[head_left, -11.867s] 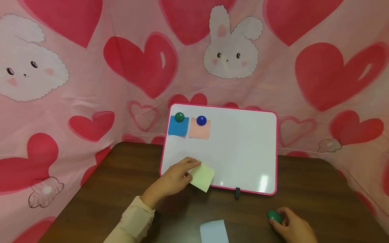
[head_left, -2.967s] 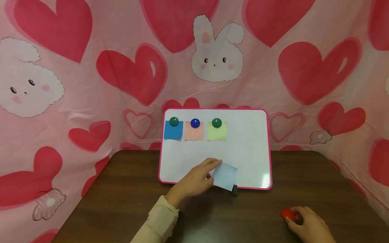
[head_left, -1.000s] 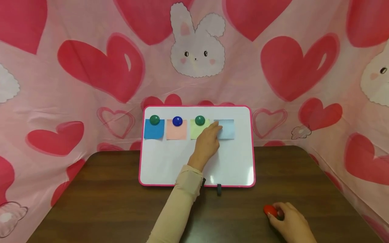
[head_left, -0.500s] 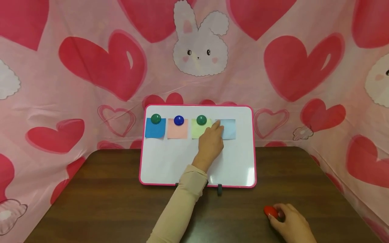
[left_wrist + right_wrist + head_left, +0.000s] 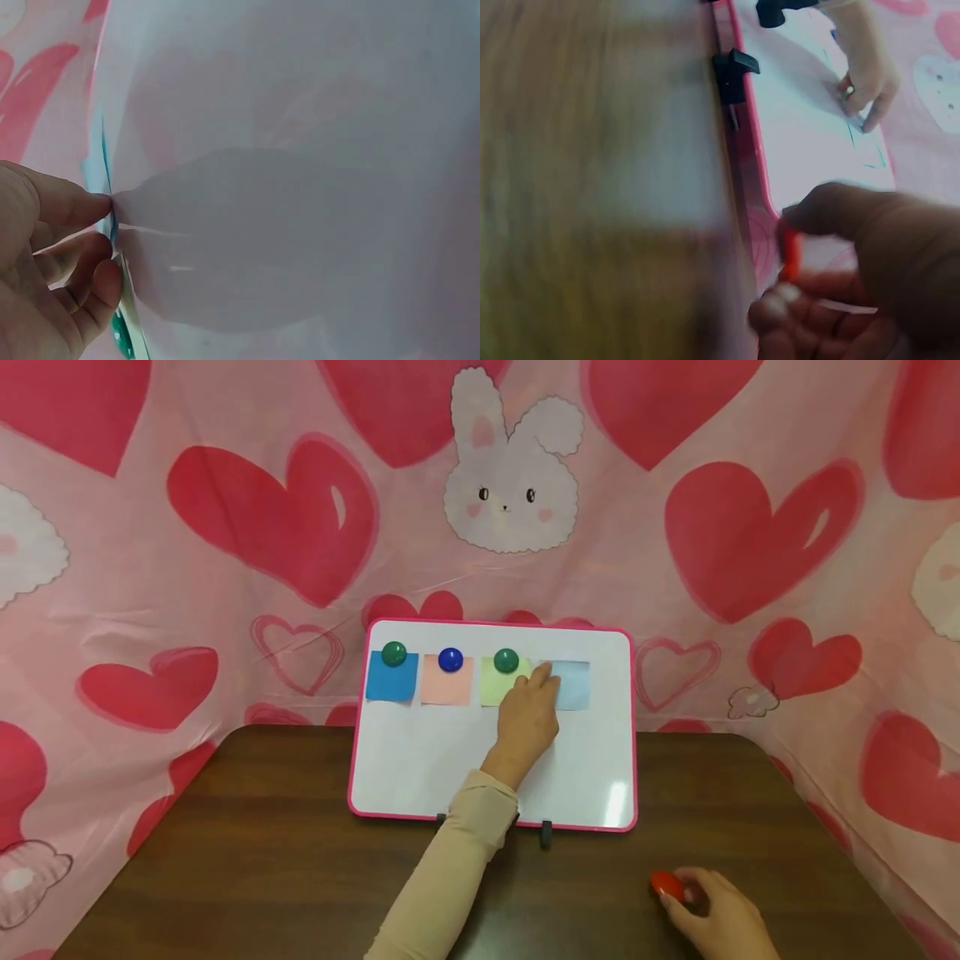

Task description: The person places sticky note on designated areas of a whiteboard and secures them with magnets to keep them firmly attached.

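Note:
My left hand [image 5: 528, 714] reaches up to the whiteboard [image 5: 450, 760] and pinches the left edge of a light blue sticky note [image 5: 573, 685], which lies against the board. In the left wrist view the thumb and fingertips [image 5: 105, 206] meet at that note [image 5: 97, 176]. To its left hang a blue note [image 5: 392, 681] under a green magnet [image 5: 394, 653], a pink note [image 5: 447, 685] under a dark blue magnet [image 5: 451, 659], and a pale green note [image 5: 491, 689] under another green magnet [image 5: 506, 660]. Low at the right, my right hand [image 5: 720, 914] holds a red magnet [image 5: 666, 886] between thumb and fingers.
The pink-framed board leans upright on black stand feet [image 5: 546, 835] on a dark wooden table [image 5: 247, 843]. Behind it hangs a pink cloth [image 5: 420, 560] printed with hearts and rabbits. My left sleeve [image 5: 450, 877] crosses in front of the board's lower edge.
The pale green note went up under a green magnet. My left hand then raised the light blue note onto the board beside it. My right hand swapped a green magnet for the red one.

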`<state>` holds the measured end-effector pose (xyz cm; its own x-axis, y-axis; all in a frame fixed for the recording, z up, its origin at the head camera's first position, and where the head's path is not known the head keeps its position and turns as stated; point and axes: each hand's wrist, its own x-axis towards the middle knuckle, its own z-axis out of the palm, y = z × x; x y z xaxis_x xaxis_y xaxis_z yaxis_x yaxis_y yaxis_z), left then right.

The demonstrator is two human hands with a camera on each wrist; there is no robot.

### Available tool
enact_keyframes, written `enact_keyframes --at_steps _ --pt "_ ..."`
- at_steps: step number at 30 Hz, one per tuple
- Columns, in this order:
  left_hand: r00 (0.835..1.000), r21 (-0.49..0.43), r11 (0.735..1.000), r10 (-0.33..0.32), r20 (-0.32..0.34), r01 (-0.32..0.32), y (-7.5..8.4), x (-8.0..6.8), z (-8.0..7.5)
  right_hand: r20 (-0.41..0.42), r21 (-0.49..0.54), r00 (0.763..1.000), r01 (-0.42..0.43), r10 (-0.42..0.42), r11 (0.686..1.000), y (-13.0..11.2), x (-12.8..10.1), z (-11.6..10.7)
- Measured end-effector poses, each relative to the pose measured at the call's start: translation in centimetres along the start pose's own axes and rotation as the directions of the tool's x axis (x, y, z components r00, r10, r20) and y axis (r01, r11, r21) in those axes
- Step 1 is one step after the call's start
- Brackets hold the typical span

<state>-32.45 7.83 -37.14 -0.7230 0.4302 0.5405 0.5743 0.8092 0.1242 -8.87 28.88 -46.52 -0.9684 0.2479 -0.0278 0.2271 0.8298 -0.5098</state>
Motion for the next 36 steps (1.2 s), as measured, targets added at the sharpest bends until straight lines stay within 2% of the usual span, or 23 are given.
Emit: enact_keyframes --at_steps 5,10,12,16,18,24,30,36 --pt "1.0 -0.002 1.0 -0.005 0.024 0.005 0.0 0.0 0.0 -0.134 0.047 0.987 0.091 -0.084 0.995 -1.2 0.0 -0.1" --pt "1.0 0.001 1.0 0.002 0.028 -0.002 0.1 -0.1 0.2 -0.199 0.06 0.971 0.147 -0.133 0.987 -2.8 1.0 -0.5" --pt "0.999 0.007 1.0 0.005 0.035 -0.005 0.2 -0.1 0.4 -0.243 0.063 0.953 0.204 -0.183 0.977 -3.4 1.6 -0.6" --pt "0.999 0.018 1.0 -0.002 0.049 0.001 0.3 0.0 0.4 -0.345 0.046 0.89 0.334 -0.299 0.941 -4.9 3.1 -1.1" --pt "0.999 0.024 1.0 -0.005 0.052 0.004 0.2 0.0 0.5 -0.367 0.039 0.87 0.366 -0.328 0.93 -5.7 4.1 -1.7" --pt "0.998 0.034 0.999 -0.017 0.054 0.015 0.0 0.0 0.4 -0.4 0.06 0.85 0.398 -0.343 0.915 -8.7 7.3 -3.6" --pt "0.997 0.027 0.999 -0.03 0.068 0.028 -0.1 -0.1 0.4 -0.456 0.089 0.824 0.418 -0.336 0.904 -11.6 10.2 -4.4" --pt "0.998 0.017 1.0 -0.01 0.068 0.009 0.0 0.0 0.3 -0.47 0.13 0.825 0.416 -0.314 0.9 -13.4 12.3 -4.8"
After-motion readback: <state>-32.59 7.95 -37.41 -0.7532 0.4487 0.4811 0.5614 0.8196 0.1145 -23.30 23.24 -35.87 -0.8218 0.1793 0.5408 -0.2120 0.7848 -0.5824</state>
